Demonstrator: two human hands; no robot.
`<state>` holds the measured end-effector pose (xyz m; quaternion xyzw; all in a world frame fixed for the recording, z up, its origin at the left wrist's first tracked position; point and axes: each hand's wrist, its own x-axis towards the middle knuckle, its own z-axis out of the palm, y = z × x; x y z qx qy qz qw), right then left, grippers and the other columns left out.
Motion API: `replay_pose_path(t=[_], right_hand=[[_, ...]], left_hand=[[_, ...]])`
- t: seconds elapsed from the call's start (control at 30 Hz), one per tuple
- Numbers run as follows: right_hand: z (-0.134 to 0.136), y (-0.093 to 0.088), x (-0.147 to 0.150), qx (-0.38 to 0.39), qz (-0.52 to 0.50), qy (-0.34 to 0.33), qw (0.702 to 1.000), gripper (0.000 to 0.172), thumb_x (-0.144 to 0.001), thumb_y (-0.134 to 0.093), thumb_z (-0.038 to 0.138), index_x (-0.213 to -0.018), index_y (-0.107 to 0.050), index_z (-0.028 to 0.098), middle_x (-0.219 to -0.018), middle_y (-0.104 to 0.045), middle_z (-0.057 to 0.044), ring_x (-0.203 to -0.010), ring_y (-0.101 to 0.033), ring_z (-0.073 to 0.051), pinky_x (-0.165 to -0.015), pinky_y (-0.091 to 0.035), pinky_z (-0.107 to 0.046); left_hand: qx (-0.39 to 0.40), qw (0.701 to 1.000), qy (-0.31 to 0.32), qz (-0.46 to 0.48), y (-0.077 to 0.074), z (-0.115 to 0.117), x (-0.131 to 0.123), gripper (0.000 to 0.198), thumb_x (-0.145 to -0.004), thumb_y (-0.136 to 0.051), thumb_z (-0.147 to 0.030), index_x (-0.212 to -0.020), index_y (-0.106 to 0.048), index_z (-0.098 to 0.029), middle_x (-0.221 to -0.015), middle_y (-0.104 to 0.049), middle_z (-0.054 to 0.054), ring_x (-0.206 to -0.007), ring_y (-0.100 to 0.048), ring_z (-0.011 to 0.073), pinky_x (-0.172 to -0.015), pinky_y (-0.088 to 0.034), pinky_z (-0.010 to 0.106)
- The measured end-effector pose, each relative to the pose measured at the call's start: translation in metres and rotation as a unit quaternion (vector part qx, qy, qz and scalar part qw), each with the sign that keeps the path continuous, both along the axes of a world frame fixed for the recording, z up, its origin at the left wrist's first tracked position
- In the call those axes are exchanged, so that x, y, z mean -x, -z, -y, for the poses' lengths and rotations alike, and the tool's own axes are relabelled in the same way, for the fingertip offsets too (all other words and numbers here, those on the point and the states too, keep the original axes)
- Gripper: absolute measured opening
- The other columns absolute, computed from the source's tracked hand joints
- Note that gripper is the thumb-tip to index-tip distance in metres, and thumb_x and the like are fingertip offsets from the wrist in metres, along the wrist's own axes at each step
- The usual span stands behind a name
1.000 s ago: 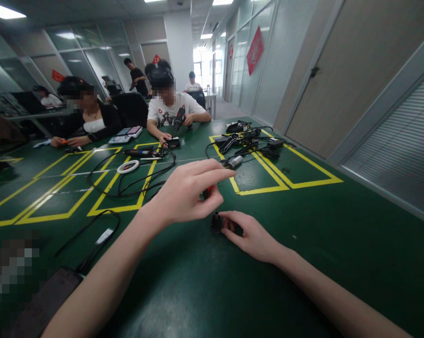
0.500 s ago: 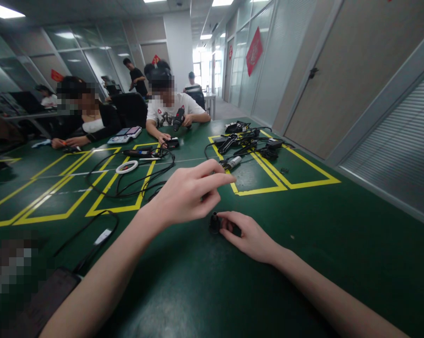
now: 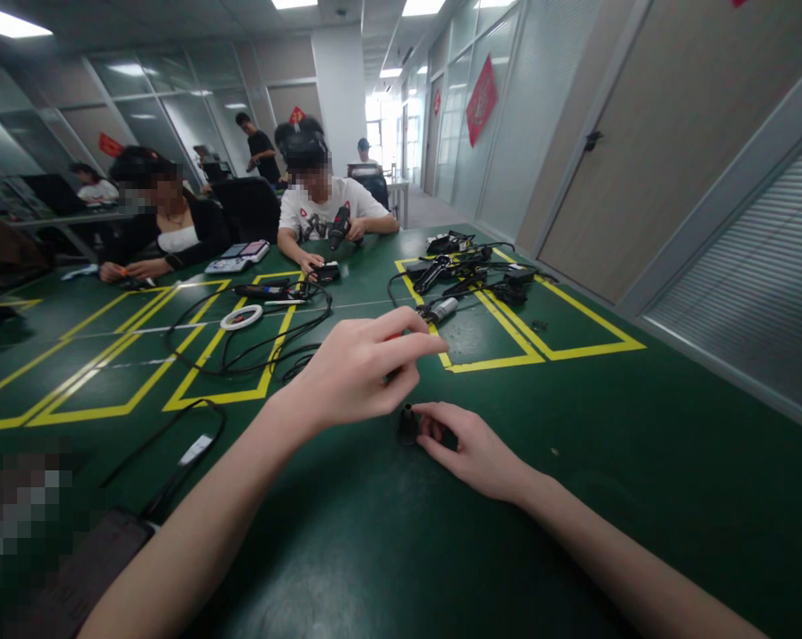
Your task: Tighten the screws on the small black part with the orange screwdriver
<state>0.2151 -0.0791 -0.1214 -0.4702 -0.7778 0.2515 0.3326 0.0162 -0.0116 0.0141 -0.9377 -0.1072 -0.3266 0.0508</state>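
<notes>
Your right hand (image 3: 474, 451) rests on the green table (image 3: 640, 461), fingertips closed on the base of the small black part (image 3: 407, 424), which stands upright. Your left hand (image 3: 357, 368) hovers just above and left of the black part, fingers pinched on a mostly hidden red item (image 3: 394, 336).

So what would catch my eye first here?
Two bare arms meet mid-table: the right hand holds a small black part on the green table, and the left hand hovers just above it, fingers curled. Behind them, yellow tape boxes frame a tangle of black cables and tools.
</notes>
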Motion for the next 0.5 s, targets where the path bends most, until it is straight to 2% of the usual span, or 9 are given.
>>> replay_pose_path(t=[0.2, 0.37, 0.5], right_hand=[[-0.0002, 0.0014, -0.0007, -0.001, 0.003, 0.002, 1.0, 0.031, -0.092, -0.062, 0.013, -0.122, -0.066, 0.019, -0.092, -0.072, -0.005, -0.081, -0.066, -0.02, -0.077, -0.052, -0.034], [0.0002, 0.0015, -0.0006, -0.003, 0.0, 0.0, 1.0, 0.032, -0.092, -0.061, 0.013, -0.123, -0.067, 0.018, -0.09, -0.071, -0.005, -0.08, -0.065, -0.019, -0.076, -0.052, -0.034], [0.0004, 0.0028, -0.0002, -0.008, -0.006, 0.001, 1.0, 0.032, -0.092, -0.061, 0.013, -0.124, -0.066, 0.017, -0.09, -0.072, -0.005, -0.078, -0.065, -0.019, -0.076, -0.052, -0.034]], left_hand=[[0.008, 1.0, 0.004, 0.01, 0.0019, -0.0004, -0.0002, 0.031, -0.092, -0.052, -0.011, -0.116, -0.07, -0.017, -0.105, -0.073, 0.007, -0.081, -0.068, 0.0123, -0.066, -0.049, 0.021], [0.008, 1.0, 0.01, 0.002, 0.0017, -0.002, 0.0004, 0.025, -0.091, -0.049, -0.009, -0.102, -0.071, -0.015, -0.093, -0.068, 0.006, -0.076, -0.064, 0.0133, -0.066, -0.049, 0.023], [0.003, 1.0, -0.001, 0.01, 0.0042, -0.0039, 0.0001, 0.028, -0.097, -0.049, -0.009, -0.114, -0.069, -0.016, -0.107, -0.07, 0.008, -0.088, -0.068, 0.0135, -0.074, -0.052, 0.022]])
